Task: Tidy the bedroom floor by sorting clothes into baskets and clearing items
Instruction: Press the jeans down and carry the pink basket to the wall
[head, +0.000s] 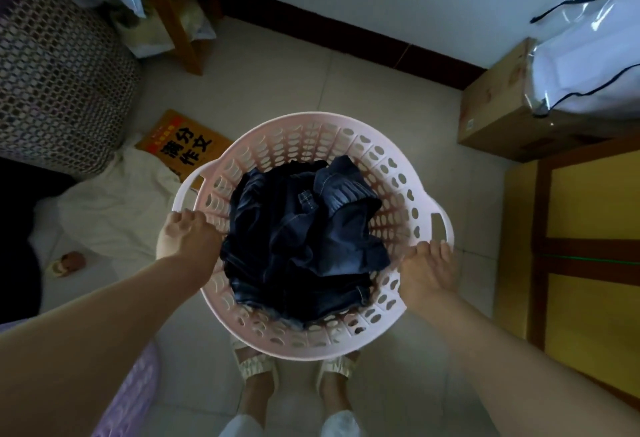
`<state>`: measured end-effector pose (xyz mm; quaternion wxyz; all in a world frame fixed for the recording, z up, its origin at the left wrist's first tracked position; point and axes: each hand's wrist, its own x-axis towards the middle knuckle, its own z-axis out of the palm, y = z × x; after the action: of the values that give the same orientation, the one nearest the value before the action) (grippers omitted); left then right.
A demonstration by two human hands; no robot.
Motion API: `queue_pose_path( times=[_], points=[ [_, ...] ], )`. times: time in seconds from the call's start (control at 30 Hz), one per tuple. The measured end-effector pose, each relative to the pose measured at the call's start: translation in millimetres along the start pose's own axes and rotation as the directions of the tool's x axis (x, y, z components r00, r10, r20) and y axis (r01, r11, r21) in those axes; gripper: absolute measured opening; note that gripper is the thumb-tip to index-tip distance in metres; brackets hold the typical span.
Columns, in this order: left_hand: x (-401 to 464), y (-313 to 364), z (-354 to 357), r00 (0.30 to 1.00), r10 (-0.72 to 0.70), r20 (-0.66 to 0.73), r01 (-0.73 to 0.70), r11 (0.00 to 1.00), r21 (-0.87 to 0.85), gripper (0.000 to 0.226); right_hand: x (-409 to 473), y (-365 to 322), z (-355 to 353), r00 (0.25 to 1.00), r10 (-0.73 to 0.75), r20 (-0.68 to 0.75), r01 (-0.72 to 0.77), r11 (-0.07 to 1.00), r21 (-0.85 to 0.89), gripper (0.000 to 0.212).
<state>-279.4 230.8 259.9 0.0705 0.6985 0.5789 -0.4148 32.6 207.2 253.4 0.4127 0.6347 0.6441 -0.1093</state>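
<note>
now both hands (188, 237) on basket rim (313, 117)

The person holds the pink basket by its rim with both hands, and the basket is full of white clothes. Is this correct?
Not quite. The clothes in the pink basket are dark blue denim, not white. The white garment lies on the floor to the left. The rest holds: the left hand and the right hand grip the rim. The head view shows this.

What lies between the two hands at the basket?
In the head view, dark denim clothes piled inside the pink basket lie between the left hand and the right hand.
</note>
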Motion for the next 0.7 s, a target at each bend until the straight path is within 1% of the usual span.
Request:
queue_pose_path(
  times=[0.07, 0.13, 0.2, 0.23, 0.3, 0.4, 0.47, 0.57, 0.63, 0.7],
  points=[
    [2, 1, 2, 0.999, 0.015, 0.042, -0.02, 0.991, 0.131, 0.036, 1, 5, 6, 0.999, 0.012, 0.041, -0.009, 0.996, -0.085, 0.054],
    [6, 2, 5, 0.996, 0.046, 0.071, -0.062, 0.968, 0.242, 0.036, 4, 8, 12, 0.998, -0.006, 0.069, 0.018, 0.985, -0.172, 0.047],
    [10, 2, 9, 0.991, 0.079, 0.105, -0.108, 0.943, 0.316, 0.037, 6, 9, 17, 0.994, -0.031, 0.106, 0.054, 0.973, -0.224, 0.041],
    [13, 1, 11, 0.988, 0.091, 0.124, -0.128, 0.933, 0.336, 0.037, 8, 9, 20, 0.992, -0.04, 0.119, 0.066, 0.972, -0.224, 0.039],
    [18, -3, 16, 0.982, 0.115, 0.15, -0.161, 0.924, 0.347, 0.035, 13, 8, 23, 0.993, -0.064, 0.101, 0.083, 0.977, -0.196, 0.037],
    [23, -5, 20, 0.978, 0.138, 0.154, -0.185, 0.917, 0.354, 0.033, 22, 11, 21, 0.989, -0.127, 0.077, 0.139, 0.971, -0.196, 0.045],
    [26, -4, 18, 0.978, 0.163, 0.13, -0.201, 0.907, 0.371, 0.031, 29, 15, 18, 0.983, -0.147, 0.114, 0.169, 0.962, -0.214, 0.041],
    [32, 0, 14, 0.98, 0.167, 0.104, -0.193, 0.923, 0.334, 0.028, 39, 21, 23, 0.962, -0.214, 0.169, 0.254, 0.929, -0.269, 0.035],
    [35, 3, 10, 0.977, 0.178, 0.116, -0.208, 0.918, 0.338, 0.027, 44, 24, 27, 0.948, -0.256, 0.187, 0.301, 0.915, -0.271, 0.033],
    [36, 8, 8, 0.976, 0.178, 0.123, -0.209, 0.923, 0.324, 0.027, 48, 27, 22, 0.946, -0.272, 0.179, 0.318, 0.886, -0.336, 0.033]
  ],
)
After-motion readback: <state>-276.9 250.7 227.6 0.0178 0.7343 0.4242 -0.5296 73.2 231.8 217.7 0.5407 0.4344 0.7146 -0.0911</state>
